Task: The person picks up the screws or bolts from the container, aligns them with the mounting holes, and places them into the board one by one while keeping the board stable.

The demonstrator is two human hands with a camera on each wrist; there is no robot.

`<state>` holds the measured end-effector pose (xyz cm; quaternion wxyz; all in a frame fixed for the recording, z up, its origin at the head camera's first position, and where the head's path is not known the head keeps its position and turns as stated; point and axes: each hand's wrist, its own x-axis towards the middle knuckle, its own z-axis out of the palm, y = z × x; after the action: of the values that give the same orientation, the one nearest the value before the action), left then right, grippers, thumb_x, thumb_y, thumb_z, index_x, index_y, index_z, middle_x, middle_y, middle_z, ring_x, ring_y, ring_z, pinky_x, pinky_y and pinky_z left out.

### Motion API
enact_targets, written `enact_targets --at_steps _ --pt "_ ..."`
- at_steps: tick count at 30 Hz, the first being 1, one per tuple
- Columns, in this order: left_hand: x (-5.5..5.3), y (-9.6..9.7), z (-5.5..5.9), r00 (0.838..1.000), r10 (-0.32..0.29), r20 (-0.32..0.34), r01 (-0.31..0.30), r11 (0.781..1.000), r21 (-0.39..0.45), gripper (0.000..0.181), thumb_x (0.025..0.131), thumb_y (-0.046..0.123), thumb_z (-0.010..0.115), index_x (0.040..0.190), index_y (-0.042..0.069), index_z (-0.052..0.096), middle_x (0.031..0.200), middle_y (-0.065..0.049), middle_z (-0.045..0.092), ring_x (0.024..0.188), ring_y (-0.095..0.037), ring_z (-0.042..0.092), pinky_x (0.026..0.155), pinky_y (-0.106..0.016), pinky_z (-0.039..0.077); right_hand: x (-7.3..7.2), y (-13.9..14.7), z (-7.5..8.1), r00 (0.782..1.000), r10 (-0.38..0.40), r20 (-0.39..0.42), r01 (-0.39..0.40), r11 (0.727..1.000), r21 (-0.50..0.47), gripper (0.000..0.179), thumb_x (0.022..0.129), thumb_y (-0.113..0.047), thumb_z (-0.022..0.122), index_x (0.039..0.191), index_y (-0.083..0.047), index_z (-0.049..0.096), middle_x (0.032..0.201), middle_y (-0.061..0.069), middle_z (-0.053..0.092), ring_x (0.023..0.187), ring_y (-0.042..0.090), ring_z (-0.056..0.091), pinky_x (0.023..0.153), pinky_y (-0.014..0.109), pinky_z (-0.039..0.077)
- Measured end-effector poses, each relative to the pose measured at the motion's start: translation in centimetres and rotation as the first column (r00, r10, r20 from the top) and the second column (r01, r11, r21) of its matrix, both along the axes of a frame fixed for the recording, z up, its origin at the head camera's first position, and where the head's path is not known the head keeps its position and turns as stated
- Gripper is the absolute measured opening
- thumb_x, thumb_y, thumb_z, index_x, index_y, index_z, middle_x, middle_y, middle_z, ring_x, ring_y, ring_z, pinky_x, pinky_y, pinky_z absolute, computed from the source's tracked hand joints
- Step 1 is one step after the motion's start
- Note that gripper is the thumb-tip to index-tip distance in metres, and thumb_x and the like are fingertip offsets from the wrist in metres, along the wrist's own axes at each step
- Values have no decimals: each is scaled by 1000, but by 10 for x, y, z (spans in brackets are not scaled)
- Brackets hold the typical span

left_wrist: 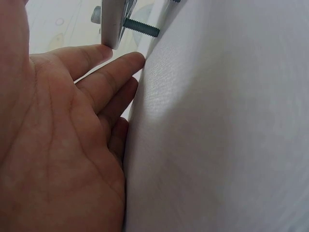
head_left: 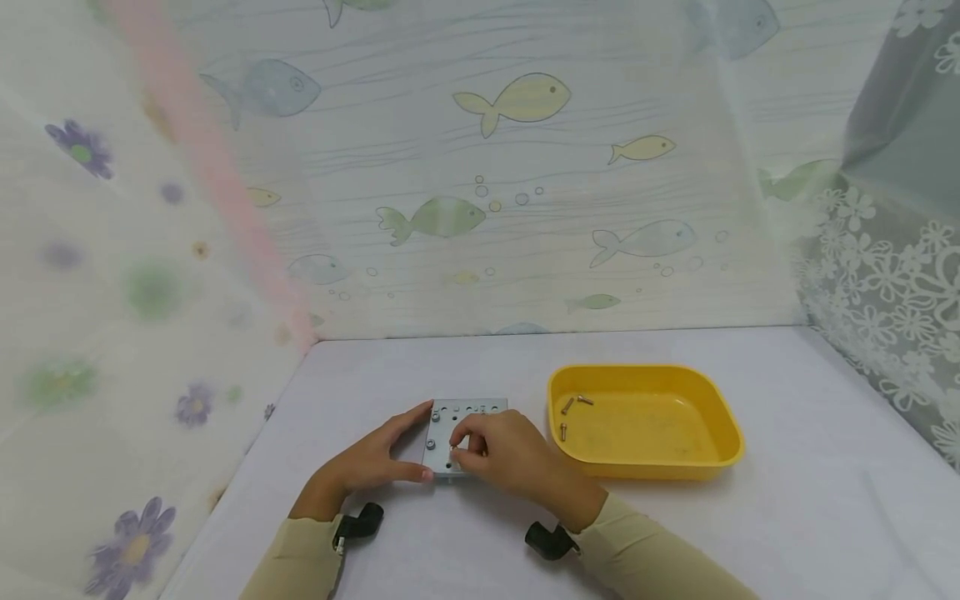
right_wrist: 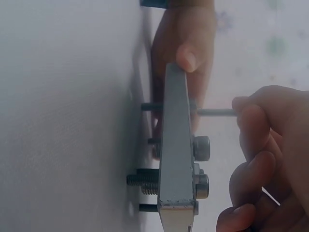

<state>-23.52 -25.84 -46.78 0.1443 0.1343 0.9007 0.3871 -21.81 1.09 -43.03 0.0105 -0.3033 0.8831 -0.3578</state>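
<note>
A silver metal plate (head_left: 441, 429) with several holes and bolts stands raised above the white table, its bolt shanks (right_wrist: 150, 208) sticking out underneath. My left hand (head_left: 375, 454) is spread at the plate's left side, thumb at the front corner and index finger near the back corner. In the left wrist view its fingers are mostly straight, and a fingertip touches the plate's edge. Above the plate my right hand (head_left: 510, 454) pinches a thin metal screw (right_wrist: 217, 112) between thumb and index finger. That screw points at the plate's face; its far end is blurred.
A yellow tray (head_left: 645, 471) stands to the right of the plate, close to my right wrist. Several small screws (head_left: 564, 432) lie in its left end. Patterned curtains (head_left: 525, 275) hang behind the table and at both sides.
</note>
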Motion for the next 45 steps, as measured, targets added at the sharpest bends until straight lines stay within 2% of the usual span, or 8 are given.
enact_targets --at_steps 3,9,16,21,30,37,45 --pt "0 1 1 1000 -2 2 2 1000 6 108 74 54 89 162 45 27 172 7 21 161 -27 14 126 -66 13 -1 1 -1 1000 -10 3 10 1000 -3 7 93 -27 77 98 -25 73 64 -17 57 55 0 48 51 18 41" --pt "1 1 2 1000 -7 -2 7 1000 15 109 74 52 89 163 42 27 172 8 21 161 -26 13 126 -66 13 -1 -2 -2 999 30 -25 -30 1000 8 6 93 -26 78 96 -23 75 61 -18 55 53 -2 46 51 16 38" --pt "1 1 4 1000 -7 -5 7 1000 8 108 75 52 89 163 42 27 172 7 22 161 -27 14 126 -66 14 0 1 1 999 7 -33 -6 1000 25 6 93 -28 77 97 -25 74 62 -18 56 53 -1 47 50 17 38" --pt "0 1 3 1000 -12 -1 12 1000 16 108 75 51 89 163 42 27 172 7 21 161 -27 13 126 -66 13 0 2 4 999 17 -40 -16 1000 25 5 92 -26 78 95 -23 74 60 -18 55 52 -1 46 49 17 37" --pt "1 1 4 1000 -9 3 9 1000 12 108 74 52 89 163 43 27 172 8 21 161 -27 13 126 -66 14 0 2 3 999 36 -4 -35 999 29 6 92 -27 77 97 -24 74 60 -17 55 52 -1 47 49 17 37" --pt "0 0 2 1000 -8 -3 8 1000 14 109 74 54 89 162 43 27 172 8 21 161 -27 14 126 -66 14 0 0 2 999 48 -19 -48 999 -12 5 92 -23 78 96 -22 75 60 -17 55 53 -1 46 50 16 37" --pt "0 0 1 1000 -10 -5 11 1000 17 108 75 53 89 163 42 27 172 7 21 161 -27 14 126 -66 15 0 0 0 1000 18 25 -18 1000 -17 5 95 -26 75 99 -23 74 62 -16 56 53 1 48 50 17 39"
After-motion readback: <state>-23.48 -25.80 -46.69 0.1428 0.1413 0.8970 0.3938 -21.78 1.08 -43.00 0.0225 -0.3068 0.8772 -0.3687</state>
